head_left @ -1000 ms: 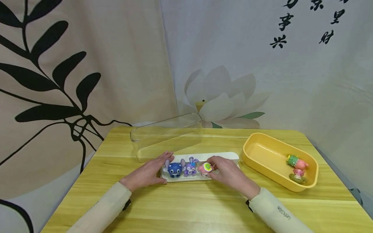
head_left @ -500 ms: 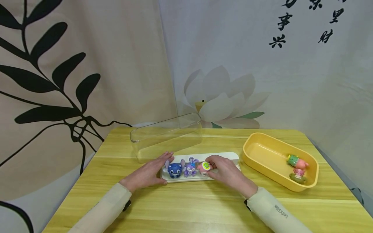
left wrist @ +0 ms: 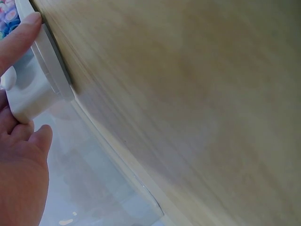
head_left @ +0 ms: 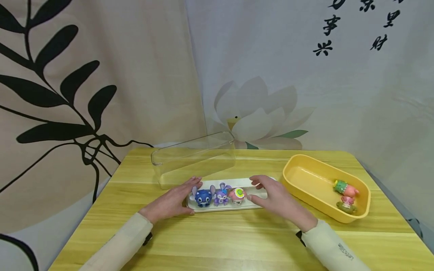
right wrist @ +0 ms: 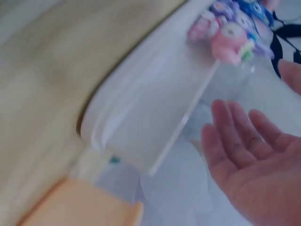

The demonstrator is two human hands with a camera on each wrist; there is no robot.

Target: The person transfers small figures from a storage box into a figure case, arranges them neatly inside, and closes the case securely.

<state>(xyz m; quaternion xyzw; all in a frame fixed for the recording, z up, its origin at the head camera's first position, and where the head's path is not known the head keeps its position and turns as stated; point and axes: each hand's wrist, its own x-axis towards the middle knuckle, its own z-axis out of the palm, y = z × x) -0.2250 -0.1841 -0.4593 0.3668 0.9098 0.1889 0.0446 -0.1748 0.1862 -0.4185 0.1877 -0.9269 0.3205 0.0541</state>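
Observation:
Three toy figurines stand side by side on a white display base (head_left: 262, 194): a blue long-eared one (head_left: 203, 197), a purple rabbit-like one (head_left: 221, 195) and a pink one (head_left: 236, 196) with a yellow-green swirl on its head. My left hand (head_left: 174, 199) holds the base at its left end, thumb along the front edge and fingers at the back. In the left wrist view, fingertips (left wrist: 21, 132) curl against that end. Just right of the pink figurine, my right hand (head_left: 274, 197) hovers over the base with fingers apart and nothing between them.
A clear plastic cover (head_left: 196, 158) stands behind the base. To the right is a yellow tray (head_left: 305, 180) with a pink-and-green figurine (head_left: 346, 188) and another pink-and-green figurine (head_left: 346, 205) lying in it. A printed curtain (head_left: 152, 75) hangs behind the wooden table (head_left: 217, 241).
My right hand has let go of the pink figurine and moved right, fingers spreading. The figurine stays on the base beside the purple one. My left hand has not moved.

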